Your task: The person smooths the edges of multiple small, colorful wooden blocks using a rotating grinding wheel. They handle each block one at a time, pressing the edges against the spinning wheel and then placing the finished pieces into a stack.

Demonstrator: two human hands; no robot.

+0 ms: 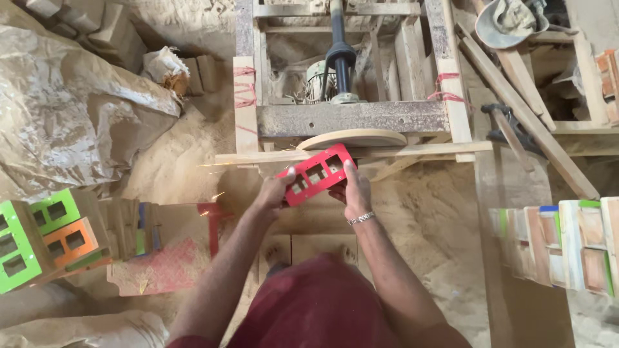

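A: Head view, looking down. What do the hands hold?

B: Both grip one red panel (316, 174), flat, with rectangular cut-outs. The left hand (276, 191) is closed on its lower left end; the right hand (353, 190) is closed on its right end, fingers over the top face. A bracelet (362, 218) sits on the right wrist.

A: Where is the panel?

B: Tilted, its upper edge against or just beside the sanding disc (352, 138), which lies edge-on above a thin wooden rail (412, 150). Contact is hard to judge from here. Sparks (216, 164) streak left of the panel.

A: The machine?

B: A rough wooden frame (351, 118) carrying a dark shaft (340, 61) and a motor behind, probably; dust blurs it. Red string (245, 87) binds the posts.

A: Surroundings?

B: Sawdust floor (419, 212). Green and orange panels (45, 235) stacked lower left, crumpled sacking (64, 109) above them. Painted wooden pieces (567, 241) lined up on the right. A hat (509, 22) rests top right.
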